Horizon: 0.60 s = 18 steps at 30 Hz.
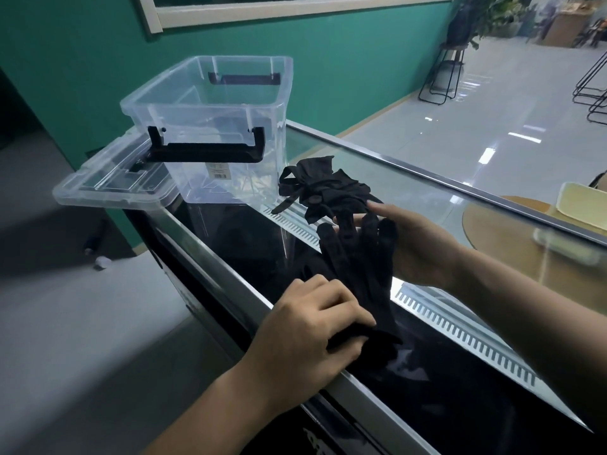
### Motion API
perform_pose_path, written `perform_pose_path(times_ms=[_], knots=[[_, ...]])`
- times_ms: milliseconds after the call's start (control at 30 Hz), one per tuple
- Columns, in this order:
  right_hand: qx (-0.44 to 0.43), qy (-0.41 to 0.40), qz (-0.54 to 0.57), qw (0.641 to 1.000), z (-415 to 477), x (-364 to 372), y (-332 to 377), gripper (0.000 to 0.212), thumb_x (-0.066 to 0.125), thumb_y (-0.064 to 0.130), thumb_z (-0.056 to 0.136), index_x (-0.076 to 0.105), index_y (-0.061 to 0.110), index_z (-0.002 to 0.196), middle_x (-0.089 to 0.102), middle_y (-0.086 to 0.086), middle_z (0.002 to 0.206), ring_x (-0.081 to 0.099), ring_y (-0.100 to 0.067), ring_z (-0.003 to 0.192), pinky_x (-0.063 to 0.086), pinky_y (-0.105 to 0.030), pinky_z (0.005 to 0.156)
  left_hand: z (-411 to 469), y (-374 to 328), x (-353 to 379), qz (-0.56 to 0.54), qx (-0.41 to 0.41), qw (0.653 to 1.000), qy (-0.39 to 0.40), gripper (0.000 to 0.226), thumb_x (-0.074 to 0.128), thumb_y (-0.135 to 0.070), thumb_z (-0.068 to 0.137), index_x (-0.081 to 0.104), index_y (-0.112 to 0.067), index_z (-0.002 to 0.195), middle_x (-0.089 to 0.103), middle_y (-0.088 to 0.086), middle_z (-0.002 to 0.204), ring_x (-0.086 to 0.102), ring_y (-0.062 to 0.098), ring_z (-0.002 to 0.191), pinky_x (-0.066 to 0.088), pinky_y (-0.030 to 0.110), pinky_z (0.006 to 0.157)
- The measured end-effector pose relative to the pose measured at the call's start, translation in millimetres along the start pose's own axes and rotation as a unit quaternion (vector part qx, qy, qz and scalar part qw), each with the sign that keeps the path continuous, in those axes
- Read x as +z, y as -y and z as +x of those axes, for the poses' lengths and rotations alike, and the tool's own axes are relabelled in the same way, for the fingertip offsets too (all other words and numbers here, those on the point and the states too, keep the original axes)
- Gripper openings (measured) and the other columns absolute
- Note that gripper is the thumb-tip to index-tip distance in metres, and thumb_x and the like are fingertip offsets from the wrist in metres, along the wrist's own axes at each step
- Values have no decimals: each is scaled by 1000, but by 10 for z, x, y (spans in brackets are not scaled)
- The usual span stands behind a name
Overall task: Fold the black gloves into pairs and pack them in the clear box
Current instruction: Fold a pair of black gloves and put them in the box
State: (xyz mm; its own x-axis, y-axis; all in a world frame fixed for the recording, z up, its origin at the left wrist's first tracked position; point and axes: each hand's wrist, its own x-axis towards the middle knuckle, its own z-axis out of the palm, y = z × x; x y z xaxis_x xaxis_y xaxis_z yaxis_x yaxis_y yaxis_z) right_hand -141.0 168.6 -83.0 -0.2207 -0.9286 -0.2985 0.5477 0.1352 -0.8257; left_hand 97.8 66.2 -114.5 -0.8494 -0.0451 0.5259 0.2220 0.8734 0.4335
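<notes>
Here, our left hand (315,326) is curled closed around the cuff end of a black glove (358,267), pinning it against the near edge of the worktop (460,326). Our right hand (414,244) lies further along the same glove, its palm under or beside the glove's fingers and its index finger stretched out towards the pile beyond; whether it actually grips the cloth we cannot tell. The glove stretches flat between the two hands, fingers pointing away from us. It may be two gloves laid one on the other, but black on black hides this.

Just past the right hand's fingertip sits a loose heap of more black gloves (325,188), crumpled and unsorted, touching or nearly touching the stretched glove.

Beyond the heap, at the far left end of the worktop, stands the clear box (210,103), upright and open, with black handles. As far as we can see through its walls, nothing is inside. Its clear lid (108,182) lies beside it, overhanging the worktop's corner.

We judge the task to be at an early stage: no folded pair is visible anywhere, the box holds nothing we can see, and the heap waits to be paired, folded and packed.
</notes>
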Motion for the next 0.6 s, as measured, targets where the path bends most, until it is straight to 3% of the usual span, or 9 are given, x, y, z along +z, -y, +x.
perform_pose_path(times_ms=[100,200,300,367,433,500,600], knots=[[-5,-3,-7,1000,-7,-2,-15,54,53,27,110,48,-1,155,46,-21,165,50,-30,137,41,-42,120,-41,-19,-61,-43,-30,998,21,17,80,-42,95,81,-32,108,69,-19,107,63,5,103,46,32,90],[-2,9,-6,1000,6,-28,-35,51,52,20,108,49,-2,153,46,-22,164,47,-34,143,34,-49,127,48,36,-177,-110,-112,987,-37,10,79,-34,97,82,-27,103,73,-15,103,71,9,102,53,28,92],[-3,28,-21,999,18,-49,-33,46,49,18,109,53,0,152,53,-23,156,47,-36,142,25,-51,131,220,240,-278,-69,-220,968,-104,7,80,-21,96,80,-26,102,73,-12,95,71,9,93,54,19,82],[-5,34,-21,999,28,-82,-37,45,47,15,110,54,1,152,55,-21,152,49,-35,140,23,-50,132,307,351,-315,-47,-291,952,-85,8,80,-25,96,78,-31,101,71,-14,94,67,5,88,49,14,76],[-6,35,-12,999,39,-103,-40,43,46,14,110,55,1,151,60,-20,148,57,-31,133,33,-47,129,371,402,-321,-29,-337,940,-37,6,79,-36,95,75,-32,96,69,-14,94,64,2,85,46,14,73],[-9,38,2,999,37,-103,-40,41,45,12,110,59,0,147,66,-18,141,65,-27,125,47,-39,118,414,395,-316,-15,-356,934,2,17,81,-46,92,72,-31,89,69,-12,93,64,1,84,49,21,74],[-11,29,15,999,28,-80,-36,41,45,10,109,60,-1,146,70,-17,135,71,-24,118,55,-35,109,475,351,-326,-22,-368,929,5,24,86,-47,86,70,-30,86,70,-10,88,64,3,79,53,24,70]])
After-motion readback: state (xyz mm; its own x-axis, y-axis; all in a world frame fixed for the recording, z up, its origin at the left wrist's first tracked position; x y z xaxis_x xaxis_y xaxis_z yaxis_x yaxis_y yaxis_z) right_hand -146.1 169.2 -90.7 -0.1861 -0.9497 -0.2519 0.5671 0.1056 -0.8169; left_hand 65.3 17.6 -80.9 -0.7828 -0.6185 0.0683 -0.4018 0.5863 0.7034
